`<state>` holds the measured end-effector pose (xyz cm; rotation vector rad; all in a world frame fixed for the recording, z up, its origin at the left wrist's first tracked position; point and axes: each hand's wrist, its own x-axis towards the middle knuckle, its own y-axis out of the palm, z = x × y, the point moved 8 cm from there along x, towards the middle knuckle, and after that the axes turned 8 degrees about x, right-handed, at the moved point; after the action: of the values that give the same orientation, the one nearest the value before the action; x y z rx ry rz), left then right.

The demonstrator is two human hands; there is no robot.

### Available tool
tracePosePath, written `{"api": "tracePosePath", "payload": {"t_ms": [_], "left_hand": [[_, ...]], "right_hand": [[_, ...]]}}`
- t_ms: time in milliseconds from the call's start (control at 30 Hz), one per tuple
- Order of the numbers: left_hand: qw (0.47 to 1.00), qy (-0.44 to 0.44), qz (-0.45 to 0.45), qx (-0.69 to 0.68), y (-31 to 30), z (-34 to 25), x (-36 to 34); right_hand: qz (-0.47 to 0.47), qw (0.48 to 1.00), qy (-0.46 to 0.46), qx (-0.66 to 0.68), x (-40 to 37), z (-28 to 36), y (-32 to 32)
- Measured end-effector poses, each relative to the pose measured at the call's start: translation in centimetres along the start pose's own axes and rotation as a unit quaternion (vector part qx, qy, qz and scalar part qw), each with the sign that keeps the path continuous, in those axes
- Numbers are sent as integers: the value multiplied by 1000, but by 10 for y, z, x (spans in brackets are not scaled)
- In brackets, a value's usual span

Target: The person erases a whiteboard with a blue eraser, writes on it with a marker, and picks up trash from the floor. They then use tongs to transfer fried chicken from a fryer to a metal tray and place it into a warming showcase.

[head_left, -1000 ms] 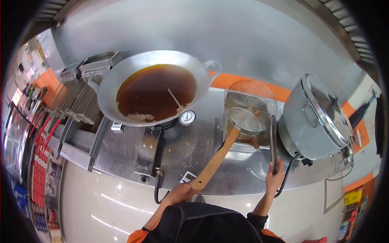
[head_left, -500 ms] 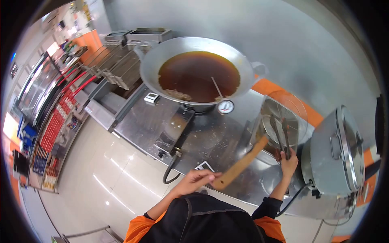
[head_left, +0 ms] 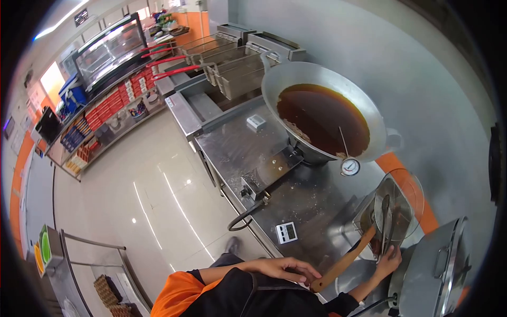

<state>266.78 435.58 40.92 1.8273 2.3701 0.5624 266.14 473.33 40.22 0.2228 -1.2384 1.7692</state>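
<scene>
My right hand [head_left: 388, 262] is closed around the lower end of a pair of metal tongs [head_left: 386, 224], whose arms point into a metal container [head_left: 364, 203] with a round wire strainer [head_left: 420, 198] in it. A flat wooden handle [head_left: 343, 262] slants out of that container toward me. At its near end, by the small hole, lie the fingertips of my left hand [head_left: 289, 268], fingers loosely stretched out. Beyond the container stands a big metal wok [head_left: 381, 132] of dark brown oil [head_left: 322, 113], with a dial thermometer [head_left: 350, 167] at its near rim.
A white digital timer [head_left: 287, 232] lies near the counter's front edge, another timer [head_left: 256, 122] farther left. The burner's valve box [head_left: 251, 186] and black hose [head_left: 240, 222] are between them. Fryer baskets [head_left: 237, 74] sit beyond the wok. A large grey cooker [head_left: 425, 277] is close on my right.
The view has swung left, so the wok and counter appear farther right. My right hand still holds the tongs at the container; my left hand stays by the handle's end, its fingers now less curled.
</scene>
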Motion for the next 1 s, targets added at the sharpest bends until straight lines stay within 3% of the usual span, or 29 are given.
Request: {"api": "tracePosePath", "payload": {"t_ms": [133, 200, 233, 267, 300, 400, 533, 667, 733, 800, 867, 900, 967, 1000], "left_hand": [[994, 36, -104, 14, -14, -2, -29], [981, 44, -182, 52, -33, 8, -56], [966, 64, -244, 50, -44, 10, -75], [955, 67, -282, 60, -53, 10, -96], [942, 68, -321, 68, -61, 11, -122], [894, 56, -438, 76, -71, 11, -218], [775, 18, -628, 75, -51, 21, -397], [619, 9, -782, 74, 14, 14, -562], [540, 42, -837, 75, 55, 9, -625], [471, 69, -877, 70, 91, 10, -678], [423, 69, -903, 37, 120, 23, -717], [395, 76, -915, 22, 128, 29, -735], [361, 106, -927, 10, 134, 47, -762], [341, 122, -932, 5, 133, 56, -777]], "right_hand": [[-117, 991, 46, 34, -4, 44, -68], [-176, 980, -95, 20, -11, 66, -91], [-161, 976, -110, 96, -11, 82, -96], [-119, 974, -3, 194, -10, 73, -92], [-212, 951, -178, 140, -28, 161, -131], [-220, 900, -247, 282, -72, 274, -153], [-104, 850, -253, 451, -144, 392, -123], [221, 734, -204, 608, -257, 528, -46], [417, 654, -193, 601, -340, 602, -10], [592, 575, -261, 500, -434, 675, -4], [644, 514, -419, 381, -523, 695, 53], [630, 508, -512, 288, -559, 708, 60], [695, 511, -363, 352, -612, 730, 72], [695, 495, -399, 337, -632, 744, 85]]}}
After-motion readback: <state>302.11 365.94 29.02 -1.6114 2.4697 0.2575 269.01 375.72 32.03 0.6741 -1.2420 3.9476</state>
